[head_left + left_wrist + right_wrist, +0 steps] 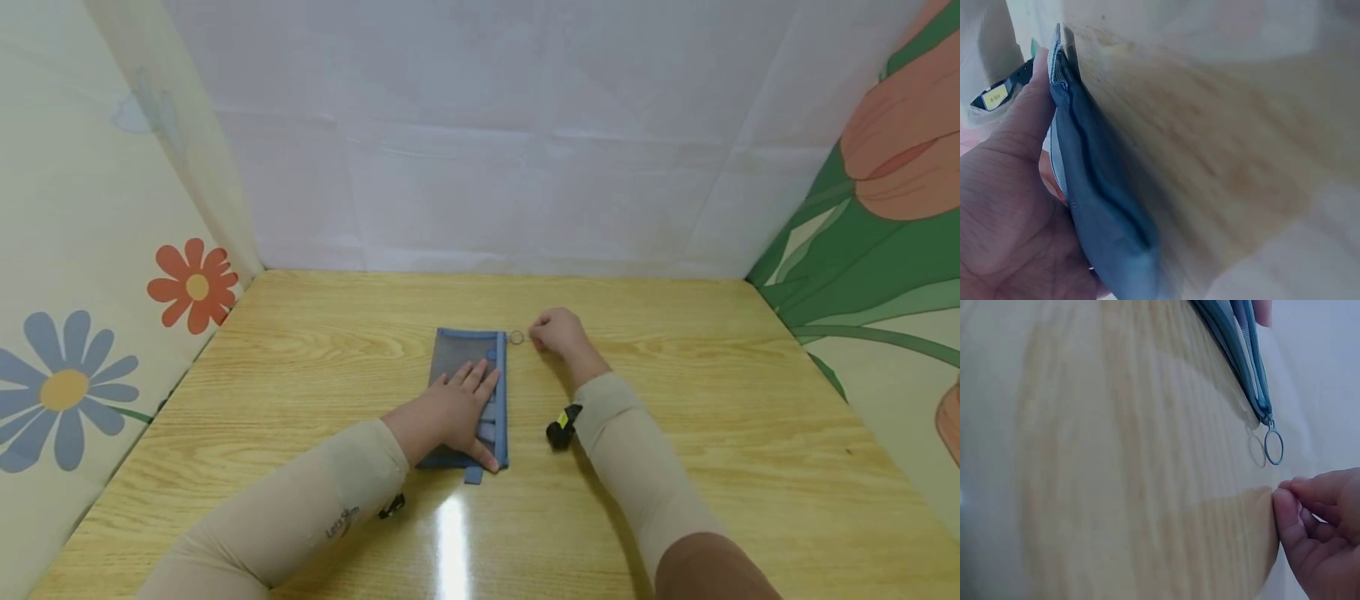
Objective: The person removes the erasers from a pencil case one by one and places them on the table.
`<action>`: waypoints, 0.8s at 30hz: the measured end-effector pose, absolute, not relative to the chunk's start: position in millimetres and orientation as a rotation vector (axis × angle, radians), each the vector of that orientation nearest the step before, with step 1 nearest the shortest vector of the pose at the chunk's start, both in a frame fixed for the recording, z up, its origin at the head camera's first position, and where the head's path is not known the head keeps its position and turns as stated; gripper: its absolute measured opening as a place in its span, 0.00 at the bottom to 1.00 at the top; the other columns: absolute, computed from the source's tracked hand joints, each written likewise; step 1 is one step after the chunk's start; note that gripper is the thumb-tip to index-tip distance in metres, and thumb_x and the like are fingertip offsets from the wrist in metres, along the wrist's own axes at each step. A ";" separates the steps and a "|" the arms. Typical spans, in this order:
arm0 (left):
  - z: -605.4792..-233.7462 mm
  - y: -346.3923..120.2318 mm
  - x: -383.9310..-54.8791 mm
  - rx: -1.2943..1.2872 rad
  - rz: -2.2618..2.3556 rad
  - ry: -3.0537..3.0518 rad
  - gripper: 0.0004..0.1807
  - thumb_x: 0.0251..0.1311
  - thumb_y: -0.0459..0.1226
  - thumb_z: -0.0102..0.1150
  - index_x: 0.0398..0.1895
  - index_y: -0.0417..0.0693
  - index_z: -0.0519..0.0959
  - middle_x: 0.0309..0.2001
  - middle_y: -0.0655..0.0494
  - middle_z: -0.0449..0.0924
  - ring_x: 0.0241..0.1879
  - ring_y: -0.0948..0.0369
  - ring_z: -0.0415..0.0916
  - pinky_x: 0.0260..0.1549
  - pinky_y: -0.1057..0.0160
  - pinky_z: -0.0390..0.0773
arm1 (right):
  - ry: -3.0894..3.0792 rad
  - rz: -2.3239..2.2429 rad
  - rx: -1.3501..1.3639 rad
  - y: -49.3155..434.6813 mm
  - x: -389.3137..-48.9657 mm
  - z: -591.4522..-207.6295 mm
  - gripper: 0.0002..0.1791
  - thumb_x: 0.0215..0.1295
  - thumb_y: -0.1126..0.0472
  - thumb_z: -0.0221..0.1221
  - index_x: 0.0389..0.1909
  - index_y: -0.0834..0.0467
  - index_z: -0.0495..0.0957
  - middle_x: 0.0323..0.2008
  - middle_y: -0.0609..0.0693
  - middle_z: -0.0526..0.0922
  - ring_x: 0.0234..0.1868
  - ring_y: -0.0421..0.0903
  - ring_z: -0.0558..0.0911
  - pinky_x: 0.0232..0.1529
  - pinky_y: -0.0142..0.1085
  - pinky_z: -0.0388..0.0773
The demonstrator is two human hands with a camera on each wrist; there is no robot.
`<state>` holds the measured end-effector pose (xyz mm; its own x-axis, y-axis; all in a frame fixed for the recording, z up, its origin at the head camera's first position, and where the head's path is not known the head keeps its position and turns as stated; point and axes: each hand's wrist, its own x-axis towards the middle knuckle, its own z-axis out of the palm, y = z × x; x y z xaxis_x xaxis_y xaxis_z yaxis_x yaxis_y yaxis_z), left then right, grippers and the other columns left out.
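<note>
A blue zippered pouch (465, 350) with a see-through grey panel lies on the wooden table, its zipper edge facing right. My left hand (457, 408) rests flat on it, fingers spread and thumb near the close right corner; in the left wrist view the palm (1010, 225) is beside the pouch's blue edge (1104, 206). A round ring pull (1274, 447) hangs from the zipper's far end, where two edges spread apart from it. My right hand (562, 332) is just right of the ring, not touching it. Its thumb (1288, 515) and index fingertips meet, with nothing visible between.
A small blue tab (473, 475) sticks out at the pouch's near end. The wooden table (712, 400) extends on both sides. A white cloth (480, 167) hangs behind, with flower-printed cloths (67, 250) at the sides. Black devices (561, 429) are strapped to both wrists.
</note>
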<state>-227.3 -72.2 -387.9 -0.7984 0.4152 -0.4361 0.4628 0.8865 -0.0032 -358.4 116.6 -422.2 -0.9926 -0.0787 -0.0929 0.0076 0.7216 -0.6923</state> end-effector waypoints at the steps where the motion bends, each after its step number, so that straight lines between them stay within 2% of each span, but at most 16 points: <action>1: -388.1 -72.4 -227.9 0.643 -0.152 2.621 0.73 0.24 0.76 0.52 0.72 0.52 0.32 0.72 0.48 0.27 0.70 0.48 0.30 0.63 0.44 0.46 | 2.796 -1.144 -0.064 117.6 -358.1 -422.2 0.07 0.57 0.64 0.58 0.30 0.63 0.82 0.21 0.48 0.80 0.23 0.39 0.77 0.31 0.29 0.73; 8: -390.0 -74.2 -231.4 0.669 -0.165 2.604 0.73 0.24 0.77 0.52 0.72 0.53 0.30 0.72 0.49 0.26 0.70 0.49 0.29 0.63 0.44 0.46 | 2.687 -1.314 -0.066 122.7 -354.0 -420.8 0.08 0.60 0.66 0.56 0.32 0.68 0.80 0.24 0.52 0.80 0.23 0.39 0.78 0.30 0.30 0.77; 16: -390.9 -77.8 -234.9 0.735 -0.154 2.601 0.74 0.23 0.77 0.52 0.72 0.52 0.32 0.72 0.48 0.28 0.70 0.48 0.30 0.63 0.43 0.47 | 2.675 -1.317 -0.113 123.9 -345.2 -413.0 0.09 0.61 0.65 0.56 0.33 0.69 0.80 0.26 0.56 0.82 0.24 0.42 0.79 0.28 0.29 0.76; 24: -390.8 -78.9 -235.7 0.756 -0.137 2.596 0.74 0.23 0.77 0.52 0.72 0.53 0.32 0.72 0.48 0.27 0.70 0.48 0.30 0.63 0.44 0.46 | 2.704 -1.238 -0.169 125.3 -338.4 -407.4 0.11 0.63 0.62 0.55 0.33 0.67 0.80 0.28 0.57 0.82 0.31 0.48 0.81 0.31 0.31 0.76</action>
